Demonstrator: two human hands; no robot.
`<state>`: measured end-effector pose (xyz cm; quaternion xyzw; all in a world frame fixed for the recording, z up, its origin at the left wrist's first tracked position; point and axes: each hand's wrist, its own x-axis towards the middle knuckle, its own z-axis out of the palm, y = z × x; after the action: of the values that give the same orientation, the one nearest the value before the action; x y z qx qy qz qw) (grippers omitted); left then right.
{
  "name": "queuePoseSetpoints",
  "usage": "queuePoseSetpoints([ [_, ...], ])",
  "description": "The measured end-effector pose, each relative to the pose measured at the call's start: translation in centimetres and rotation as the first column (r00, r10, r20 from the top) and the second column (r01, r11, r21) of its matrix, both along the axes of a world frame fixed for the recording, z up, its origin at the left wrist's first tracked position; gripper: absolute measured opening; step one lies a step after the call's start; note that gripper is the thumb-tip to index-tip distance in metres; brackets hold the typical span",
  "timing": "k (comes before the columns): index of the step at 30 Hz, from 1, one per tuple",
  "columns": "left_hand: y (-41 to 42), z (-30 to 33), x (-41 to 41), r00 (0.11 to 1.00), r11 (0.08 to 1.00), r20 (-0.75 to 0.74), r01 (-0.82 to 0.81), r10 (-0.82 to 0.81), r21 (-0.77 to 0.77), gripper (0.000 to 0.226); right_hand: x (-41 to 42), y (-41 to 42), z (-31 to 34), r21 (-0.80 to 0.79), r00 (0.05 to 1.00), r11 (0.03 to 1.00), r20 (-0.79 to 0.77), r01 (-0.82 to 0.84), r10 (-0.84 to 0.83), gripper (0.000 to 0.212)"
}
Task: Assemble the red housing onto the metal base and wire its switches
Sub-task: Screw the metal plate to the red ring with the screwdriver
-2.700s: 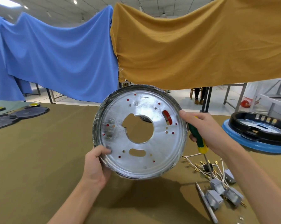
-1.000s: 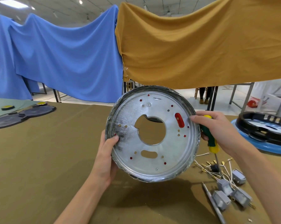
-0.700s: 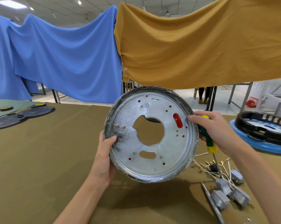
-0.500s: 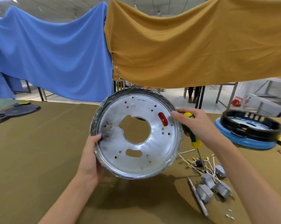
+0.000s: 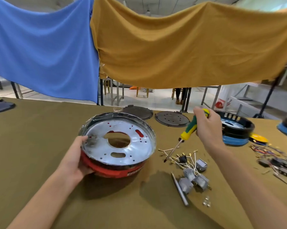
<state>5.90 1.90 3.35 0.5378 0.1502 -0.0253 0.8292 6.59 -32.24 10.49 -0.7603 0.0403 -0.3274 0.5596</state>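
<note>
The round metal base point(image 5: 104, 149) sits in the red housing point(image 5: 113, 171), tilted toward me just above the table. My left hand point(image 5: 76, 159) grips the assembly at its left rim, thumb on the metal. To the right, away from the base, my right hand point(image 5: 207, 128) holds a green-and-yellow screwdriver point(image 5: 189, 129), its tip pointing down-left over the wired switches point(image 5: 182, 158). Grey switch blocks point(image 5: 192, 177) lie below them on the cloth.
Two dark round plates point(image 5: 171, 119) lie behind the base. A black-and-blue housing point(image 5: 235, 129) stands at the right, with a tangle of coloured wires and parts point(image 5: 275, 159) beside it. A metal rod point(image 5: 180, 189) and small screws point(image 5: 206, 201) lie near the switches.
The base was held upright facing me with both hands; now it is lowered and tilted nearly flat, showing the red housing. My right hand has let go of the rim and moved right with the screwdriver.
</note>
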Motion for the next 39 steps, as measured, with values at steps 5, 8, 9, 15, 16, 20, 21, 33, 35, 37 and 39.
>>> queuePoseSetpoints([
  [5, 0.1, -0.2, 0.1, 0.999, 0.994, -0.037, 0.016, -0.012, 0.112, 0.043, -2.0, -3.1, -2.9, 0.504, 0.973, 0.862, -0.169, -0.05, 0.155, 0.013],
  [8, 0.0, -0.2, -0.1, 0.999, 0.971, -0.034, 0.014, -0.006, 0.237, 0.041, -3.7, -3.5, -4.6, 0.741, 0.89, 0.65, -0.172, -0.165, 0.422, 0.025],
  [9, 0.0, -0.2, -0.3, 0.999, 0.963, -0.033, 0.02, -0.011, 0.269, 0.041, -4.2, -3.5, -5.0, 0.778, 0.849, 0.597, -0.168, -0.199, 0.502, 0.036],
  [15, 0.8, 0.0, -0.7, 0.998, 0.926, -0.048, 0.064, -0.05, 0.373, 0.035, -6.2, -3.4, -3.6, 0.557, 0.676, 0.742, -0.385, -0.373, 0.629, 0.042],
  [16, 0.9, 0.1, -0.8, 0.997, 0.924, -0.054, 0.074, -0.058, 0.375, 0.033, -6.6, -3.5, -3.4, 0.406, 0.664, 0.817, -0.481, -0.41, 0.573, 0.034],
  [20, 1.3, 0.0, -1.0, 0.993, 0.913, -0.06, 0.114, -0.098, 0.392, 0.027, -8.0, -4.2, -2.7, -0.304, 0.63, 0.773, -0.761, -0.557, 0.154, 0.032],
  [21, 1.3, -0.1, -1.0, 0.993, 0.91, -0.061, 0.119, -0.103, 0.396, 0.026, -8.3, -4.3, -2.5, -0.351, 0.619, 0.741, -0.777, -0.573, 0.111, 0.032],
  [33, 1.0, -0.2, -0.8, 0.985, 0.896, -0.072, 0.174, -0.158, 0.408, 0.023, -9.3, -3.0, -2.2, -0.541, 0.566, 0.576, -0.809, -0.612, -0.159, 0.031],
  [35, 1.1, -0.3, -0.7, 0.984, 0.897, -0.075, 0.181, -0.164, 0.404, 0.025, -9.2, -2.9, -2.4, -0.547, 0.556, 0.564, -0.812, -0.618, -0.179, 0.028],
  [37, 1.1, -0.3, -0.7, 0.983, 0.897, -0.077, 0.182, -0.166, 0.403, 0.026, -9.3, -2.8, -2.5, -0.558, 0.557, 0.555, -0.808, -0.617, -0.194, 0.025],
  [39, 1.1, -0.3, -0.7, 0.982, 0.898, -0.077, 0.189, -0.172, 0.398, 0.026, -9.3, -2.7, -2.5, -0.58, 0.57, 0.54, -0.794, -0.61, -0.211, 0.025],
])
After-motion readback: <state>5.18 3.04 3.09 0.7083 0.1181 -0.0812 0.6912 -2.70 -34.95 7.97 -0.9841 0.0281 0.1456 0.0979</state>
